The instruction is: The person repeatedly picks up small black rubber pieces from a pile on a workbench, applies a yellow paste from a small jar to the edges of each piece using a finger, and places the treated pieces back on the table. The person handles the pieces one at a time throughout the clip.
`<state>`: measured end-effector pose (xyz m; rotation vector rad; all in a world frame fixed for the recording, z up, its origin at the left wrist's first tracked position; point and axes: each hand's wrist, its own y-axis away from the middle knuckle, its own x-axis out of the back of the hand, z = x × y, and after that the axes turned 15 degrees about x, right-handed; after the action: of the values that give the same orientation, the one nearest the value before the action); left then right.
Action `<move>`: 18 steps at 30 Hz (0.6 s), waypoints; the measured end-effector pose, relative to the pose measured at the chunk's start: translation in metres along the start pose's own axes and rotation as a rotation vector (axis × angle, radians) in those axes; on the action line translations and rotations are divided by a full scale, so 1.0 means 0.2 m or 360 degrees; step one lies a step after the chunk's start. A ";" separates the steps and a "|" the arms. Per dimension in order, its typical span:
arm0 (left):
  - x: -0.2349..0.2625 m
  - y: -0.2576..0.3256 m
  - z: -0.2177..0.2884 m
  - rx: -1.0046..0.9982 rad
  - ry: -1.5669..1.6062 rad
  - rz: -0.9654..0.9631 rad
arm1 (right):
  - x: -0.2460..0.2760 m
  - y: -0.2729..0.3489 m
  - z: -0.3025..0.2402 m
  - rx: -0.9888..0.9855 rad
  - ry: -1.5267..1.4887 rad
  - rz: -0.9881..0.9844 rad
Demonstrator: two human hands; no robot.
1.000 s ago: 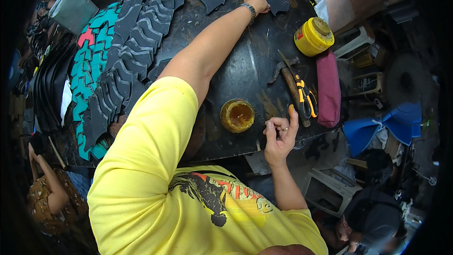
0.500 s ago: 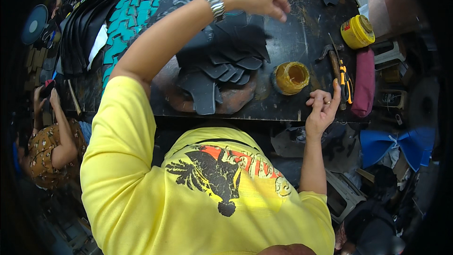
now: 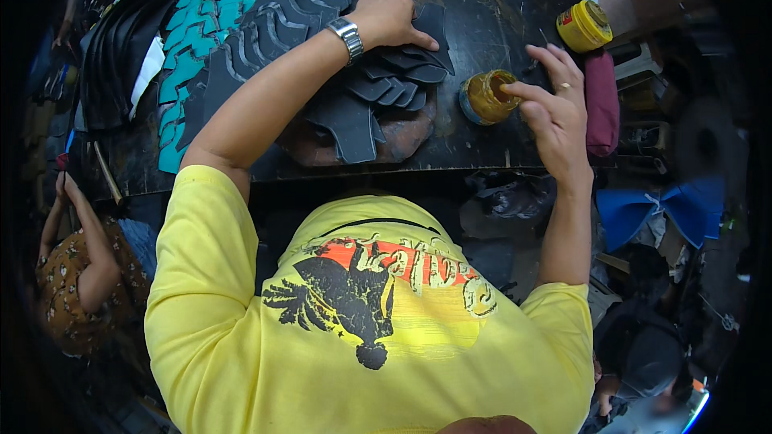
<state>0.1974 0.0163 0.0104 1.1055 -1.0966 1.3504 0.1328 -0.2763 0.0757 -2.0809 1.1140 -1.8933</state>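
Observation:
My left hand (image 3: 390, 20), with a metal watch on its wrist, lies over the far end of a pile of dark grey cut sheet pieces (image 3: 378, 88). Its thumb stretches out to the right, and nothing shows in its grasp. Under the pile is a round brown slab (image 3: 410, 133). To the right stands an open jar (image 3: 481, 106) smeared with yellowish-brown paste. My right hand (image 3: 556, 104) is beside it, its index finger reaching into the jar's mouth. The other fingers are apart, and a ring shows on one.
Overlapping dark pieces (image 3: 297, 16) and teal pieces (image 3: 189, 60) cover the table's left. A yellow tub (image 3: 584, 28) and a maroon roll (image 3: 602, 108) sit at the right edge. Another person's hands (image 3: 67, 185) are at the far left.
My left hand has dropped from above the table onto the dark pile. My right hand has moved up from the table's front edge, and its index finger now enters the jar.

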 end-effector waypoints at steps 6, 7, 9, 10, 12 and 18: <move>0.02 -0.03 -0.03 0.0013 0.0545 -0.0050 | -0.08 -0.15 -0.04 0.0057 0.0478 -0.0635; 0.05 -0.03 -0.03 0.0012 0.0674 -0.0128 | -0.08 -0.16 -0.03 -0.0023 0.0509 -0.0777; 0.10 0.01 -0.04 -0.0112 0.0967 -0.0007 | -0.07 -0.16 -0.03 -0.0012 0.0446 -0.0710; 0.13 0.03 -0.03 -0.0156 0.1144 0.0097 | -0.06 -0.15 -0.04 -0.0032 0.0443 -0.0715; 0.22 0.10 -0.05 -0.0141 0.1375 0.0231 | -0.04 -0.13 -0.06 -0.0175 0.0111 -0.0075; 0.33 0.43 -0.04 -0.0244 0.2472 -0.0288 | -0.08 0.03 -0.21 -0.0343 0.0255 0.0115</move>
<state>0.1085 0.0299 0.0707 -0.1438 0.0779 1.4048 0.0933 -0.2560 0.0675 -1.9870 1.4679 -2.0151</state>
